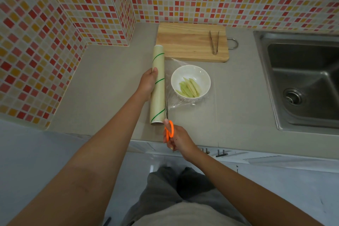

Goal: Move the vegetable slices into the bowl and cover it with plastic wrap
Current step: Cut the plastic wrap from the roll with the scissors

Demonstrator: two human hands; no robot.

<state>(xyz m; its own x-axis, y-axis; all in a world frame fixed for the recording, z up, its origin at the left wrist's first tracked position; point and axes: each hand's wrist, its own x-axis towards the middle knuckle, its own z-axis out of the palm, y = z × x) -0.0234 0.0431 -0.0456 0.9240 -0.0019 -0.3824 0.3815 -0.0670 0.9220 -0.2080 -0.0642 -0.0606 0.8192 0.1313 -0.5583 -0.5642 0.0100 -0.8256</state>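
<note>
Orange-handled scissors [168, 126] — thin blades meet clear, crinkled plastic wrap [171, 101].

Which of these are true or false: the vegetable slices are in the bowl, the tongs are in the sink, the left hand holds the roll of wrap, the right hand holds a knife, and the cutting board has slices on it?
1. The vegetable slices are in the bowl. True.
2. The tongs are in the sink. False: they lie on the cutting board.
3. The left hand holds the roll of wrap. True.
4. The right hand holds a knife. False: it holds orange-handled scissors.
5. The cutting board has slices on it. False: only the tongs lie on it.
</note>
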